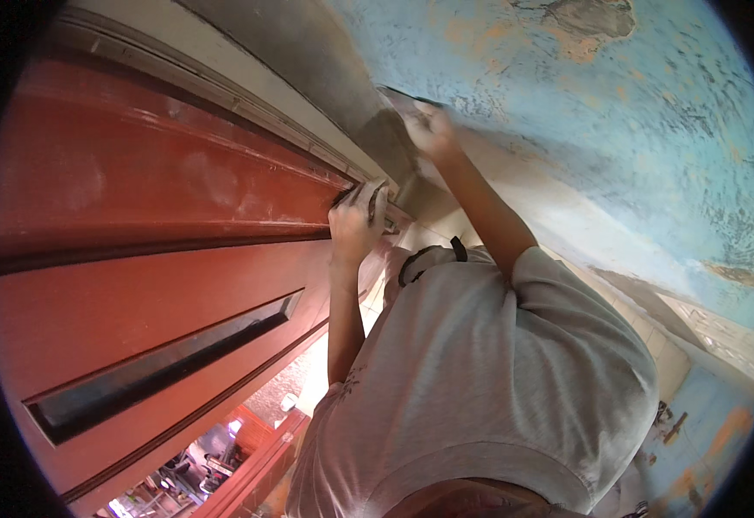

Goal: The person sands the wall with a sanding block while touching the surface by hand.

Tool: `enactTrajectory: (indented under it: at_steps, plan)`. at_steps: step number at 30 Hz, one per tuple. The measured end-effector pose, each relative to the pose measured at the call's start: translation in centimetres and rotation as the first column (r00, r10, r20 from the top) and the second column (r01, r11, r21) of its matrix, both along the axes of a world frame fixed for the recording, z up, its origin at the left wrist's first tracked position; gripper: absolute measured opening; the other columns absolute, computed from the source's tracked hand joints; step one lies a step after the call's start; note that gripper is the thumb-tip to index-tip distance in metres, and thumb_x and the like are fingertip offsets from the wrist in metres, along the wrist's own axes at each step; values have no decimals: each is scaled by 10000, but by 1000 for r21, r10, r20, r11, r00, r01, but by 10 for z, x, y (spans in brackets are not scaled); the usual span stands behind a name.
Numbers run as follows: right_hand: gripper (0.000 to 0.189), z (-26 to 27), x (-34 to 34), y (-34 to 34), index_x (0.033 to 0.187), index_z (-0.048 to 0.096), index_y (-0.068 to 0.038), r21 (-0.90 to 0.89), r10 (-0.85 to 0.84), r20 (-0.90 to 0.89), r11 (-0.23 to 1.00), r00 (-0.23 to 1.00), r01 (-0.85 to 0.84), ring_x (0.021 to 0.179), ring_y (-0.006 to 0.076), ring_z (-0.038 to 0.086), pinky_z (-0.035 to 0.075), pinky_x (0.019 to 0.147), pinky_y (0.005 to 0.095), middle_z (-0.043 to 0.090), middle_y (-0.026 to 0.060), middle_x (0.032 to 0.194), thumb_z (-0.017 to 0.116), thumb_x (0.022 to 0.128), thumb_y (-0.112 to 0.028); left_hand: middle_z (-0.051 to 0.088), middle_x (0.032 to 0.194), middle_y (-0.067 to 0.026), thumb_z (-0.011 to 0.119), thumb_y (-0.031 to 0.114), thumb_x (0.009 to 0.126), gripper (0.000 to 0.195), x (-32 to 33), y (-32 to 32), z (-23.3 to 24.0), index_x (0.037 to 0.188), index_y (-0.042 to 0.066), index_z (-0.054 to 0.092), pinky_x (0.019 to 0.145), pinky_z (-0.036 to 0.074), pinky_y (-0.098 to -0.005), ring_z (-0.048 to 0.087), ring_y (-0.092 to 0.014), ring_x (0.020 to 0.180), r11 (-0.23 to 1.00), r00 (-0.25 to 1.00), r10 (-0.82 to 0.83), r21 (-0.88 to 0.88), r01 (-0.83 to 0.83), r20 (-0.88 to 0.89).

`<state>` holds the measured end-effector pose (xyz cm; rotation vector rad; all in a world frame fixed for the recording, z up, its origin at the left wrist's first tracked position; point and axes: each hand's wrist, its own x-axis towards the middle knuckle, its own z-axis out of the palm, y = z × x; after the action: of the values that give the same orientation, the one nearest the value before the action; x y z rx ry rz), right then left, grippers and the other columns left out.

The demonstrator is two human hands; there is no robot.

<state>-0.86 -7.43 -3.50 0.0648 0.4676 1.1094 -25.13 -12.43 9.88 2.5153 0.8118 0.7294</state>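
Observation:
My right hand (430, 129), blurred and whitish, holds a flat, dark-edged blade tool (409, 97) against a wall with patchy blue paint (545, 84). The tool's exact kind cannot be told. Lower and to the left, my left hand (357, 217) has bent fingers and pale powder on it. It is at the end of a red wooden door (156, 188), beside the light frame. Something dark shows between its fingers, but whether it is held is unclear. A grey, smoother band of wall (377, 123) runs between the frame and the blue paint.
The door has a long narrow glass panel (169, 369) and pale smudges. Bare grey plaster shows in a chipped patch (593, 16) of the wall. Cluttered objects (202, 466) lie beyond the door at lower left. Floor tiles (665, 349) show at the right.

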Motion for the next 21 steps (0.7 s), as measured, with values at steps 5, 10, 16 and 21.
enactTrajectory:
  at_steps: [5, 10, 16, 21]
  plan:
    - [446, 49, 5, -60, 1320, 426, 58, 259, 186, -68, 952, 980, -163, 1263, 375, 477, 379, 1140, 452, 477, 219, 1364, 456, 876, 97, 694, 934, -161, 601, 163, 931, 170, -2, -2, -1, 1018, 42, 682, 726, 537, -406, 668, -350, 830, 1000, 998, 21, 22, -23, 54]
    - [441, -5, 4, 11, 1316, 436, 53, 176, -50, 179, 984, 982, 18, 1242, 371, 492, 350, 1150, 498, 477, 201, 1378, 489, 878, 72, 698, 942, -166, 599, 133, 933, 153, 13, -5, 3, 1031, 52, 685, 722, 538, -395, 675, -354, 837, 1000, 998, -9, 4, 9, 63]
    - [517, 56, -3, -72, 1285, 475, 71, 164, -9, 269, 986, 963, -37, 1199, 336, 524, 375, 1148, 447, 544, 154, 1311, 463, 775, 157, 696, 925, -169, 601, 139, 933, 150, -6, 0, -4, 1014, 41, 682, 698, 536, -397, 673, -350, 814, 999, 998, 45, 18, -46, 44]
    - [655, -26, 16, 14, 1380, 351, 97, 108, -38, 164, 994, 986, 21, 1305, 321, 446, 341, 1170, 460, 461, 213, 1390, 440, 735, 173, 700, 931, -150, 606, 164, 933, 157, 13, -4, 6, 1012, 54, 686, 698, 538, -397, 677, -339, 825, 1000, 1000, -5, 14, 5, 6]
